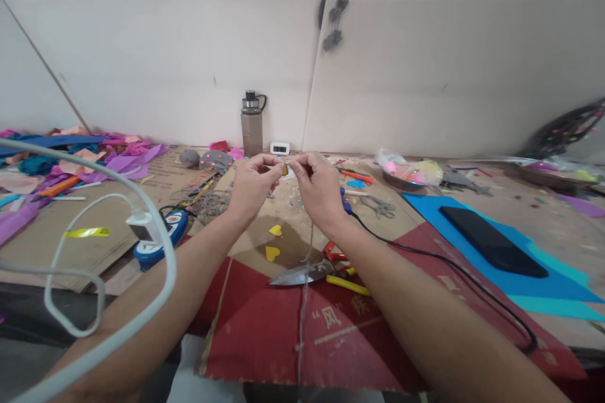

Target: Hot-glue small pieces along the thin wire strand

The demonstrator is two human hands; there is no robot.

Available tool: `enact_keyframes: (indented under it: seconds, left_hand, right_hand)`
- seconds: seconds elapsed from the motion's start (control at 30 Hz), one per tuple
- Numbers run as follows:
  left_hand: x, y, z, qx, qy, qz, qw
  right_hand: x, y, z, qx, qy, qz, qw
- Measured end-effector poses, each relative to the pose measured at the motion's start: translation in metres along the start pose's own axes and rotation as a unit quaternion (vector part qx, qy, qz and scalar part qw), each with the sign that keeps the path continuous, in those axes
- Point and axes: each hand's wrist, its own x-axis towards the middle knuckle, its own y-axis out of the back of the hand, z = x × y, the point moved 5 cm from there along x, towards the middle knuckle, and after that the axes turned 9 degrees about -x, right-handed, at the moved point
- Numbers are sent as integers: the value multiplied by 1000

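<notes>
My left hand [255, 187] is closed in a pinch on a small yellow-brown piece [285, 169], which shows at its fingertips. Fingertips of my right hand [317, 187] meet it from the other side, also pinched. Grey string [303, 308] hangs from my right hand over the cardboard [265, 321] and past its front edge. Its upper end is hidden in the fingers. Below my hands lie two yellow heart cutouts [273, 254]. Nearer me are a knife [297, 274] and a tool with yellow handles [348, 284], partly behind my right forearm.
A bottle [252, 126] and a small digital display [280, 148] stand by the white partition. At left are a blue power strip [163, 242], white cable [165, 264] and coloured scraps. Scissors [378, 205], a filled bowl [409, 175] and a phone [491, 240] on blue sheets lie right.
</notes>
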Motion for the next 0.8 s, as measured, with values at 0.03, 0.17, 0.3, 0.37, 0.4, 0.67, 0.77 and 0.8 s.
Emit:
enact_keyframes:
  seconds: [0.03,0.17,0.3,0.37,0.4,0.67,0.77,0.8]
  left_hand:
    - [0,0,0,-3,-1,-4,1000]
    - [1,-1,0,-5,3,-10,1000]
    - [2,-1,1,1,-5,-19,1000]
    - [2,-1,2,10,-9,-26,1000]
    - [2,-1,3,19,-8,-29,999]
    - [-3,-7,16,93,5,-81,992]
    - [-3,-8,13,57,53,-103,992]
    - [-3,-7,11,44,66,-107,991]
  right_hand:
    - [0,1,0,1,0,2,1000]
    - [1,2,2,3,-7,0,1000]
    - [2,0,5,13,-13,-16,1000]
    - [2,0,5,19,-17,-21,999]
    - [2,-1,5,20,-20,-22,999]
    - [4,-4,7,4,-38,-60,997]
    - [4,-4,9,-4,-40,-75,996]
    - [4,-4,9,-4,-41,-77,996]
